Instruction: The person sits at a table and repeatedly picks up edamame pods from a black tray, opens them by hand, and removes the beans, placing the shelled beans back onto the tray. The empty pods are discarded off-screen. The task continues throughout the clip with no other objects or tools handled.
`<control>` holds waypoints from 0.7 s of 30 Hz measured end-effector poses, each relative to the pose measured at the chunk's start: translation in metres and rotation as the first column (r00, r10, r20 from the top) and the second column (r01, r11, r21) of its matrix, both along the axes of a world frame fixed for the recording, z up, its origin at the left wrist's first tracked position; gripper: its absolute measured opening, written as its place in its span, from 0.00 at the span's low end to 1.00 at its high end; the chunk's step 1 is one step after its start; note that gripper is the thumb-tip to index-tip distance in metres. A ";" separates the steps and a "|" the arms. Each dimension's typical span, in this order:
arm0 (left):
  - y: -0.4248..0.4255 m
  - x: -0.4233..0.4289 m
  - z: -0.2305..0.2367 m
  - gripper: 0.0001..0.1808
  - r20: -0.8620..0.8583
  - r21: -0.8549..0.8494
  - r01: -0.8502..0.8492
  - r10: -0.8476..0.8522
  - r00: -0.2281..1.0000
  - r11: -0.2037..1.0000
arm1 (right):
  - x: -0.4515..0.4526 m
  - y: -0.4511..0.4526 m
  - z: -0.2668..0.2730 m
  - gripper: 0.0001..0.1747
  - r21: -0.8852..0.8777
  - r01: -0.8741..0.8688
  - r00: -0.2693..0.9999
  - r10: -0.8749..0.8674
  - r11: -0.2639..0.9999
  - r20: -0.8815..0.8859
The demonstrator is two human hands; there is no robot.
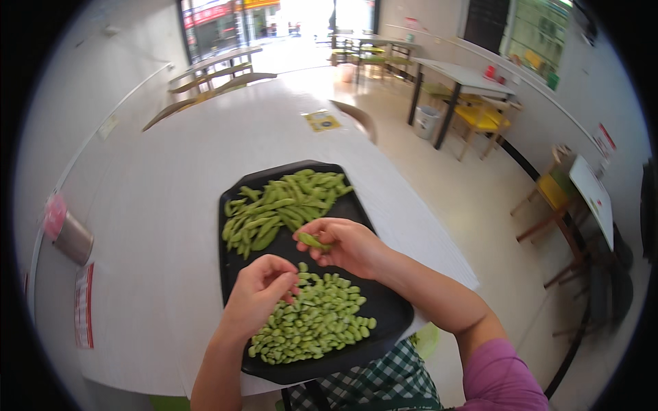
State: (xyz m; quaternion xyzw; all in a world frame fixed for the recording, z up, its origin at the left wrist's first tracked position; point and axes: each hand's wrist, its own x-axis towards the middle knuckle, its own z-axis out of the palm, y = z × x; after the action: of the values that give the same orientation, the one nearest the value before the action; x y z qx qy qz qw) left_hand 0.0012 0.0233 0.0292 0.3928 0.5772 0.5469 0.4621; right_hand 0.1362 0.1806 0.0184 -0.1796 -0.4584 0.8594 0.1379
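A black plastic tray (354, 210) lies on the white table before me. Whole green edamame pods (288, 205) are heaped across its far part. Loose shelled green beans (318, 323) spread over the near part. My right hand (347, 246) is above the middle of the tray and holds one green pod (313, 241) between thumb and fingers. Over the left edge of the bean pile is my left hand (264, 282), its fingers curled and the thumb close to the fingertips. Whether anything small sits between those fingertips is hidden.
The white table (154, 205) meets the wall on the left, where a metal container (74, 239) with pink contents stands. A yellow card (322, 121) lies near its far end. Below the near right corner shows a light green container (426, 340). A yellow-seated chair (478, 118) is at right.
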 end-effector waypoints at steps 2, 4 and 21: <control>0.002 0.000 -0.005 0.04 -0.245 0.006 0.000 0.002 0.970 1.000 | -0.002 0.013 -0.008 0.18 -0.108 0.025 0.999 -0.030 0.994 -0.042; 0.000 0.004 -0.005 0.05 -0.432 0.009 0.009 -0.004 0.902 1.000 | 0.002 0.023 -0.005 0.17 -0.156 0.027 0.992 -0.046 0.987 -0.118; 0.005 0.015 -0.011 0.14 -0.443 0.355 -0.184 0.338 0.831 0.916 | 0.309 -0.047 -0.274 0.06 0.990 0.088 0.065 -0.992 -0.107 -0.113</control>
State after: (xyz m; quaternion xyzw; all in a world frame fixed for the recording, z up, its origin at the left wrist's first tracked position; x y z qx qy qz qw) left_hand 0.0158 0.0279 0.0180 0.5012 0.6355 0.5668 0.1540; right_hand 0.4457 0.1338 -0.2554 -0.6341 -0.6469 0.0476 0.4209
